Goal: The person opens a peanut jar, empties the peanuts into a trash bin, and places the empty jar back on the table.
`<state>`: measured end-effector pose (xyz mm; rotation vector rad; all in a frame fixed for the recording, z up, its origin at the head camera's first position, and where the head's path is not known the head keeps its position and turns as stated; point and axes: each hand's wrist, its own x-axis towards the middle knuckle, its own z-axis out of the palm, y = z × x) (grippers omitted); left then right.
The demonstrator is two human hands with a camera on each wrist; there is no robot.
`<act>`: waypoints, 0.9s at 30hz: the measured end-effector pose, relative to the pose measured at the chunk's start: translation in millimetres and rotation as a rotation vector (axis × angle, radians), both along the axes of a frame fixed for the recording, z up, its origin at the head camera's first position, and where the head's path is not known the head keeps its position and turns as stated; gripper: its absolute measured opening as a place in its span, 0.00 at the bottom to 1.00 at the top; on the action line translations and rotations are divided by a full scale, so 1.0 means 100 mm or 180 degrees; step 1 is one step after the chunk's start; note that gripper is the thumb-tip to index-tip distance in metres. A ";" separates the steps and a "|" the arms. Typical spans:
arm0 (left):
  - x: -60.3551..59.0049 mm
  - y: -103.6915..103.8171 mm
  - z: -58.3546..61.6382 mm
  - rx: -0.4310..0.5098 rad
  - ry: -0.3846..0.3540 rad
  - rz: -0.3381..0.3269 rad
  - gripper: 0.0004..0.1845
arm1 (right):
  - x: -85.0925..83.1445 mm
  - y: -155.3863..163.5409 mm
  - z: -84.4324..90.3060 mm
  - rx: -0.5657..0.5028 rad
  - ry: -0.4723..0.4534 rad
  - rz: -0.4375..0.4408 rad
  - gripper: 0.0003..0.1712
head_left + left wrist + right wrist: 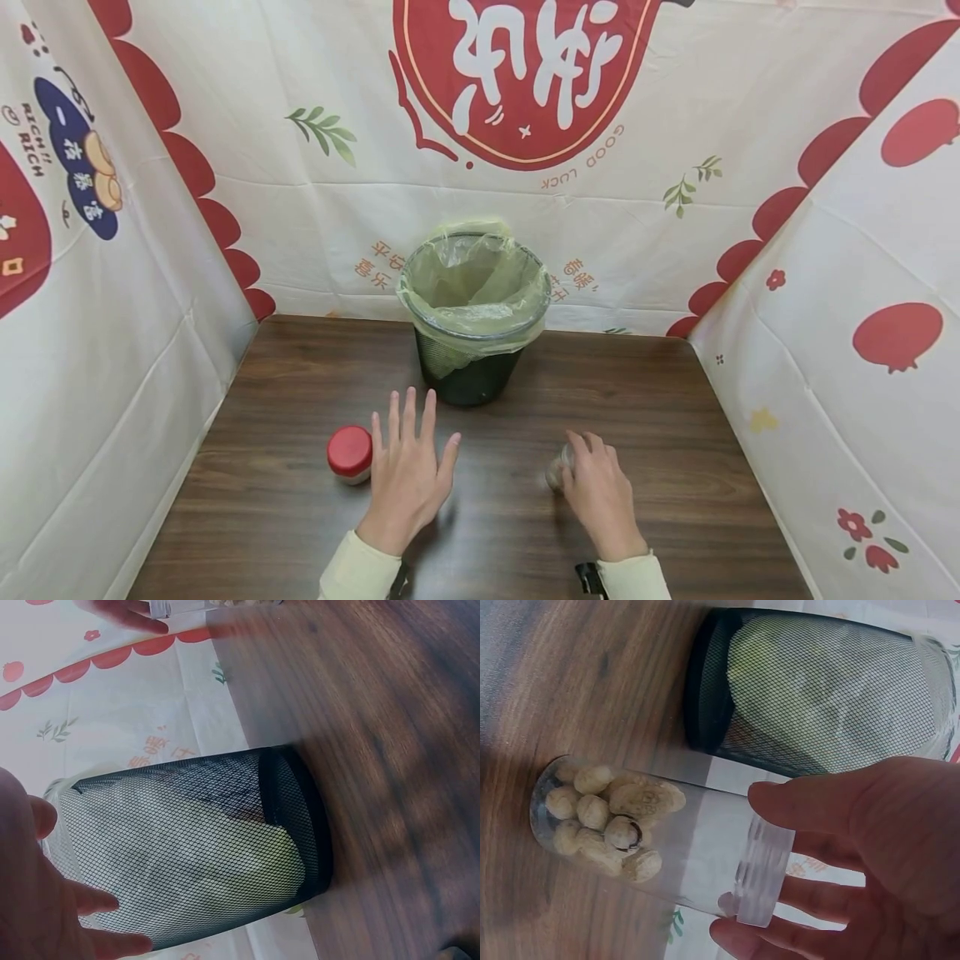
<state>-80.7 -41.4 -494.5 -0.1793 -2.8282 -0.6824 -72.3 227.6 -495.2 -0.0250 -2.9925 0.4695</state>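
My right hand (600,493) has its grip grasping a clear jar of peanuts (641,829); my left hand (408,471) lies released on the worktop (675,433), beside a red lid (349,452).

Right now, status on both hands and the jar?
Left hand open, flat on table. Right hand holds clear lidless jar of peanuts. Red lid beside left hand. Black mesh bin behind.

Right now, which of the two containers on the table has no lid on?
The clear jar of peanuts in the right hand: its threaded mouth is bare. The other jar, beside the flat left hand, wears a red cap.
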 end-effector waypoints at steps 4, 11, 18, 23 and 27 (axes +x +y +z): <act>-0.01 -0.01 0.01 -0.0007 0.0050 0.0007 0.40 | -0.01 0.01 0.03 -0.0043 0.0010 0.0021 0.28; -0.01 -0.01 0.02 0.0007 0.0062 -0.0011 0.41 | -0.03 0.00 0.13 -0.0070 0.0273 0.0065 0.25; 0.00 0.00 0.03 0.0063 0.0018 -0.0076 0.44 | 0.01 -0.15 0.30 -0.0222 0.0605 0.0193 0.25; 0.03 0.02 0.03 0.0040 0.0078 -0.0201 0.47 | 0.04 -0.34 0.34 -0.0291 0.0764 0.0333 0.26; 0.04 0.04 0.02 -0.0061 0.0262 -0.0336 0.53 | 0.07 -0.51 0.33 -0.0324 0.0940 0.0498 0.27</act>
